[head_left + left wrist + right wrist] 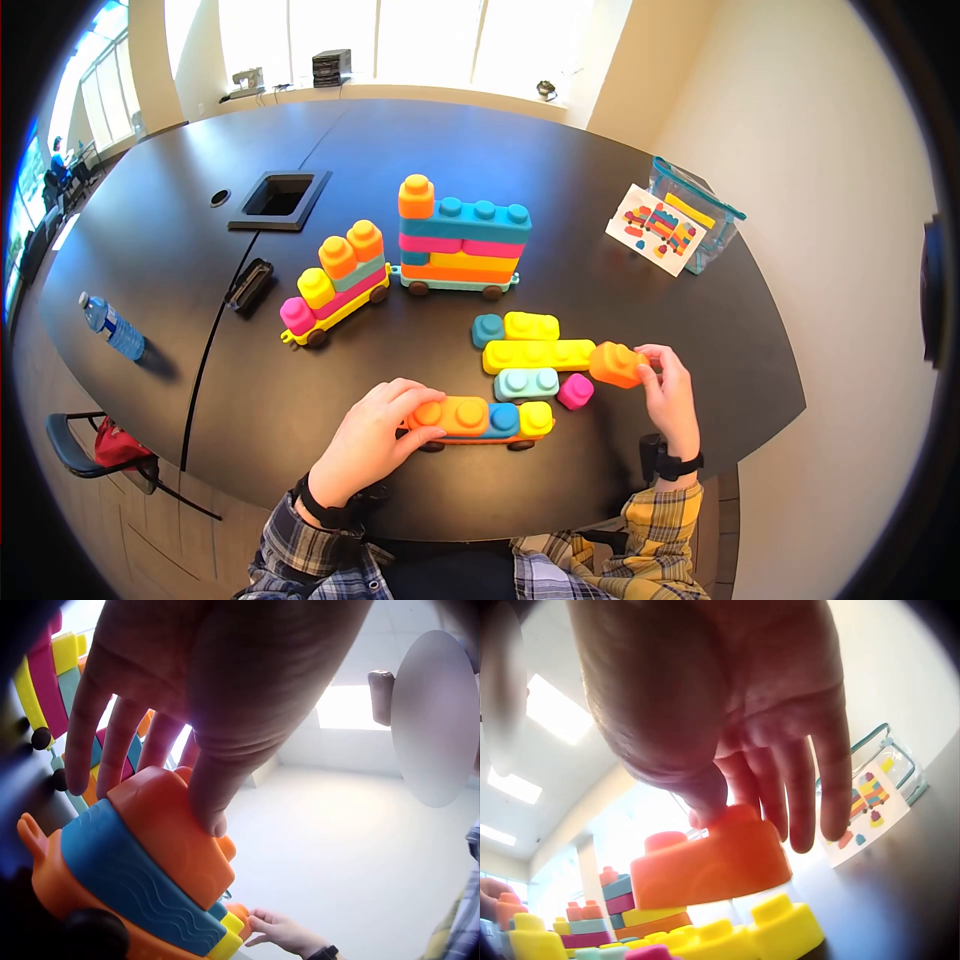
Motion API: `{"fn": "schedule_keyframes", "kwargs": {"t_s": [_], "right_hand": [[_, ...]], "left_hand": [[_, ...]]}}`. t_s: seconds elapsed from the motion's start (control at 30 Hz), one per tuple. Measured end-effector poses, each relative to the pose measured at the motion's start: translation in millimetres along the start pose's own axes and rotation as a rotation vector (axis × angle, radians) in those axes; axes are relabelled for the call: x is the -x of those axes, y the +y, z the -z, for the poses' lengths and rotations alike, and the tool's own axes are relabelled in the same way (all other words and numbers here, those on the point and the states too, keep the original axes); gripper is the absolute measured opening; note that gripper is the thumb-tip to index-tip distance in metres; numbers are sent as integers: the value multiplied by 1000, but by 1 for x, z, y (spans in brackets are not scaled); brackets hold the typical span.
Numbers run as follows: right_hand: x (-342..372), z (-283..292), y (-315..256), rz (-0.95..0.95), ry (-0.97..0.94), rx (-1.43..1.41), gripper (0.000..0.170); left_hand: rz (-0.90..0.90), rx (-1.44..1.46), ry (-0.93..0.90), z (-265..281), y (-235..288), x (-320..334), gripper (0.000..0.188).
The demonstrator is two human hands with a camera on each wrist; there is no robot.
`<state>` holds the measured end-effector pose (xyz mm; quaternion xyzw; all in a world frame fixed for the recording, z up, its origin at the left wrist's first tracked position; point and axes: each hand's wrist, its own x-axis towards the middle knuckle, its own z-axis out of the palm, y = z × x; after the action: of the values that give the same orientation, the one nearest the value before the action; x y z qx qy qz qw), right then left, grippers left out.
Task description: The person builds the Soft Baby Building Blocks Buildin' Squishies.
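My left hand (372, 440) grips an orange two-stud building block (172, 832) by its sides, thumb on the near face. This block sits over a wavy blue block (135, 874) on an orange wheeled base (56, 877). Smaller blue (503, 420) and yellow blocks (535, 416) are at the base's right end. My right hand (670, 395) pinches another orange two-stud block (712, 862) at its stud, held close over the right end of a long yellow block (535, 356). Loose teal (526, 383), pink (576, 391), dark blue (488, 330) and yellow two-stud blocks (531, 326) lie beside it.
Two block-laden wagons, a tall one (465, 240) and a yellow-based one (345, 290), stand linked farther back. At the right a picture card (655, 230) leans on a clear zippered bag (720, 235). A water bottle (112, 325) and a black case (249, 286) are left.
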<state>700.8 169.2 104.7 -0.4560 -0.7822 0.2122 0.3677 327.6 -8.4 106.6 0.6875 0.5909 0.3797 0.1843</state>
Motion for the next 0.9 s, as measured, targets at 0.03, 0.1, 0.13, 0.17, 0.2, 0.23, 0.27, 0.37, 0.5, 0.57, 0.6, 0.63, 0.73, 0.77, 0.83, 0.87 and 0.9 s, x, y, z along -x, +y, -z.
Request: {"fn": "schedule_keyframes", "kwargs": {"t_s": [0.03,0.1,0.13,0.17,0.2,0.23,0.27,0.37,0.5,0.57,0.6,0.63,0.73,0.77,0.83,0.87,0.9], "right_hand": [[2,-8,-5,-6,-21,-140,19],[8,-20,-29,24,-93,-277,20],[10,-26,-39,50,-141,-270,22],[10,-31,-50,99,-188,-268,23],[11,-36,-55,104,-232,-275,24],[12,-41,-59,110,-277,-282,25],[13,-46,-62,99,-304,-300,26],[15,-54,-68,83,-360,-239,28],[14,-55,-65,99,-404,-256,35],[11,-55,-73,174,-411,-225,37],[11,-56,-76,253,-419,-193,40],[11,-58,-77,252,-419,-193,40],[12,-61,-78,283,-465,-174,42],[11,-61,-78,305,-472,-172,43],[11,-62,-78,324,-480,-172,43],[11,-62,-77,319,-486,-165,43],[12,-62,-77,315,-491,-156,43]], "left_hand": [[-2,4,1,0,-1,0,39],[-5,7,-1,-1,-1,-1,39],[4,11,-5,0,-1,-1,39],[12,13,-8,0,-1,-1,39],[13,9,-10,0,-1,-1,39],[11,15,-10,0,-1,-1,39],[9,21,-9,0,-2,-1,39],[5,13,-6,1,0,-1,39],[4,12,-16,0,-1,-1,39],[23,26,-30,-1,-1,-1,39],[23,27,-31,-1,-1,-2,39],[24,28,-31,-1,-1,-2,39],[24,25,-27,0,0,-2,39],[25,19,-24,0,1,-1,39],[16,7,-20,0,1,-1,39],[2,-5,-16,-1,1,-1,39],[1,-4,-17,-1,1,-1,39]]}}
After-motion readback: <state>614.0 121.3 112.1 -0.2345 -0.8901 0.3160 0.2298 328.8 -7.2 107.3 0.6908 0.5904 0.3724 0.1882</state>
